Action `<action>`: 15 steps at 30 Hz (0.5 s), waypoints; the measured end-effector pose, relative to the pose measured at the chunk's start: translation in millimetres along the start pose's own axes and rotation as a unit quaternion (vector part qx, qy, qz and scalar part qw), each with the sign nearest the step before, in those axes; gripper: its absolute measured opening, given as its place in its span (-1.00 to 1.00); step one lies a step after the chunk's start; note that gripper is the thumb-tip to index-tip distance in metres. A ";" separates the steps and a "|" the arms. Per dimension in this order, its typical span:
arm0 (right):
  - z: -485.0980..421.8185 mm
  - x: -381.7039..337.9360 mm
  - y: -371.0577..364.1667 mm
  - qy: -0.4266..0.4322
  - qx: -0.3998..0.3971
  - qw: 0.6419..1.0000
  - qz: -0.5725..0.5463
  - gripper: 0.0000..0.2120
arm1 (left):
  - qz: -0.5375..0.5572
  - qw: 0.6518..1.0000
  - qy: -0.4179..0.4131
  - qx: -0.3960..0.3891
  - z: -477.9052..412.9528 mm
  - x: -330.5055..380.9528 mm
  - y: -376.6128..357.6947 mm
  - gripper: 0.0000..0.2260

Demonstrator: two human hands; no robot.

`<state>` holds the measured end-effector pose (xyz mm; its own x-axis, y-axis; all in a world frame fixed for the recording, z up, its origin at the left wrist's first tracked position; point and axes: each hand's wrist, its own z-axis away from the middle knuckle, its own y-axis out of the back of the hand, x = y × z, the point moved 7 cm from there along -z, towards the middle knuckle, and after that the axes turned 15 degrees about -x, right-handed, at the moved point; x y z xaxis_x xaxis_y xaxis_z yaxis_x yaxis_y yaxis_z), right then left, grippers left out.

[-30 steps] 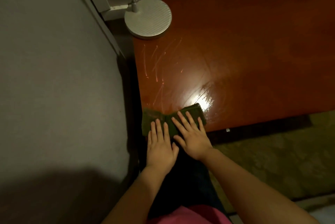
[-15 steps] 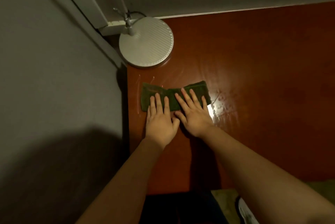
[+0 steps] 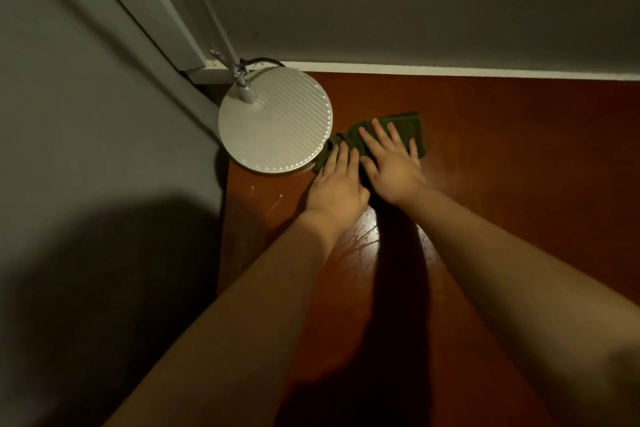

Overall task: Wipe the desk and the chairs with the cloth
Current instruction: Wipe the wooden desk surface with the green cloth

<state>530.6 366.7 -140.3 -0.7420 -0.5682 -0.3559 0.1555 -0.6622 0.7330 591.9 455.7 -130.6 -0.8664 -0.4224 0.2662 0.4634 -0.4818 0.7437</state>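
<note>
A dark green folded cloth (image 3: 405, 123) lies flat on the glossy reddish-brown desk (image 3: 519, 184), near its back left corner. My left hand (image 3: 337, 187) presses on the cloth's left end with straight fingers. Beside it, my right hand (image 3: 391, 163) lies flat on the cloth's middle, fingers spread. Most of the cloth is hidden under the two hands. The cloth's left end sits right beside the lamp base. No chair is in view.
A round white ribbed lamp base (image 3: 275, 120) stands on the desk's back left corner, its stem rising up and left. A grey wall (image 3: 415, 1) runs along the desk's far edge. Left of the desk there is a grey wall surface (image 3: 86, 149).
Both hands have pushed the cloth away from me across the desk, from the near edge up to the back, beside the lamp base. The view has tilted toward the wall.
</note>
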 end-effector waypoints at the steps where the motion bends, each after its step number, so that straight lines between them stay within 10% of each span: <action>1: -3.3 -2.5 1.3 -0.004 0.006 1.000 -0.007 -0.48 | 0.002 1.000 -0.001 -0.001 -2.0 -1.5 3.5 -0.41; 15: 48.8 -119.2 -90.5 0.050 0.015 0.998 -0.038 -0.44 | -0.021 0.996 0.032 0.087 96.6 -83.7 -60.5 -0.54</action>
<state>573.2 518.2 -136.0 -0.6818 -0.5632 -0.4668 0.0794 -0.6913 0.7182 618.5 594.4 -138.6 -0.8680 -0.4553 0.1982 0.3841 -0.3626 0.8491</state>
